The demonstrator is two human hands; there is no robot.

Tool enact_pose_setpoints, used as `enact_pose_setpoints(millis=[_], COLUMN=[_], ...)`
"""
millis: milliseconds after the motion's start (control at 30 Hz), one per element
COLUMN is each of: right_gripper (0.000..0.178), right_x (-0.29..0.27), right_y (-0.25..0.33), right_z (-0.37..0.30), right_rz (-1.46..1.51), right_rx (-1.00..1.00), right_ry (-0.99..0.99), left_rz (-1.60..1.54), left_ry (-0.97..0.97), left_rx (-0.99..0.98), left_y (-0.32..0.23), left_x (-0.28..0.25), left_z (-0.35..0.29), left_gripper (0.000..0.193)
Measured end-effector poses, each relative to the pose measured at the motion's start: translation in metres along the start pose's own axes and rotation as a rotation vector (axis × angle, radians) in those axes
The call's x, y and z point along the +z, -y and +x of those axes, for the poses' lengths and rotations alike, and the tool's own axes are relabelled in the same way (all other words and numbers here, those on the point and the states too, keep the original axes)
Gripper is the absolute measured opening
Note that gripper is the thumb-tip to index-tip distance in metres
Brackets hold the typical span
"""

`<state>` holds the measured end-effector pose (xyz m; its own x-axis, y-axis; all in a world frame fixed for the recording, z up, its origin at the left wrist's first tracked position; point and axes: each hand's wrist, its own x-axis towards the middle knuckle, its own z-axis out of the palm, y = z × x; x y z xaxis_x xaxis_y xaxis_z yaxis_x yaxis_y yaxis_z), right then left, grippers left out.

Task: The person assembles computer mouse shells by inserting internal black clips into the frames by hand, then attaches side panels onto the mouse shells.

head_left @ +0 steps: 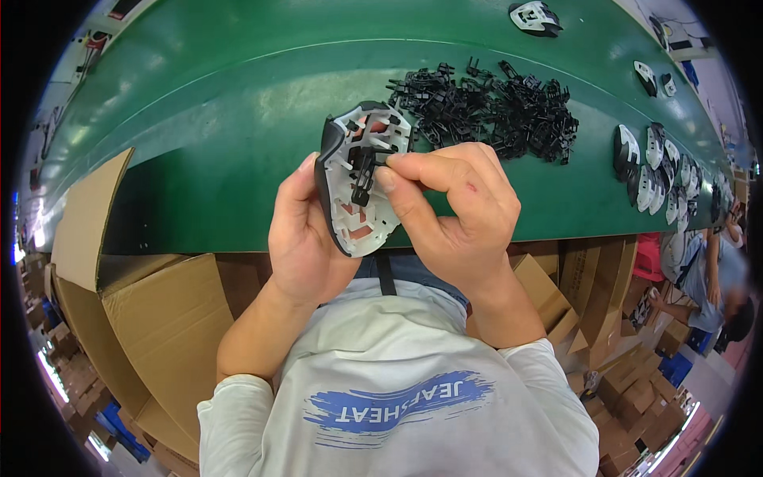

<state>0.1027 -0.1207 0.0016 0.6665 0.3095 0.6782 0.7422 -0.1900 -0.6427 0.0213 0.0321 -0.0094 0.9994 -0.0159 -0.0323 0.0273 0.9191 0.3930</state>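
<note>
My left hand [306, 234] is closed round the left side of a hollow plastic shell [380, 224], shaped like a computer mouse cover. Its ribbed inside is white with orange-red patches, its outer rim black, and it faces up toward me. In the middle of the shell lies a slim black plastic clip [363, 181]. The thumb and forefinger of my right hand [465, 203] pinch at the clip's right side, partly covering it. Just beyond my hands, a loose pile of similar black plastic parts [528, 111] rests on the green table [238, 151].
Several white-and-black shells [656, 171] stand grouped along the table's right side, with another shell [535, 17] at the far edge. Below the table edge sit an open cardboard box [163, 318] at left and more cardboard [548, 298] at right. A seated person [707, 270] is far right.
</note>
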Motion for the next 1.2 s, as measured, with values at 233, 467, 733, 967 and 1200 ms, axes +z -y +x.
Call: enact_pose_setpoints(millis=[233, 467, 733, 967, 1200], right_gripper=[0.018, 0.022, 0.024, 0.022, 0.017], right_x=[-0.019, -0.026, -0.01, -0.012, -0.025], right_y=[-0.005, -0.009, -0.009, -0.003, 0.002], right_z=[-0.008, -0.011, -0.021, -0.031, -0.034], right_rz=[-0.161, -0.181, -0.239, -0.247, -0.16], right_rx=[-0.085, -0.162, -0.168, -0.109, 0.082], right_ry=[0.091, 0.079, 0.009, 0.027, 0.142], left_rz=[0.023, -0.009, -0.029, 0.093, 0.126], left_ry=[-0.198, -0.12, -0.147, -0.355, -0.336], left_rx=[-0.076, -0.147, -0.136, -0.134, -0.19], left_y=[0.01, 0.012, 0.016, 0.021, 0.023], left_x=[0.01, 0.004, 0.005, 0.026, 0.019], left_z=[0.001, 0.004, -0.006, -0.009, -0.013], left_gripper=[0.054, 0.056, 0.056, 0.052, 0.054])
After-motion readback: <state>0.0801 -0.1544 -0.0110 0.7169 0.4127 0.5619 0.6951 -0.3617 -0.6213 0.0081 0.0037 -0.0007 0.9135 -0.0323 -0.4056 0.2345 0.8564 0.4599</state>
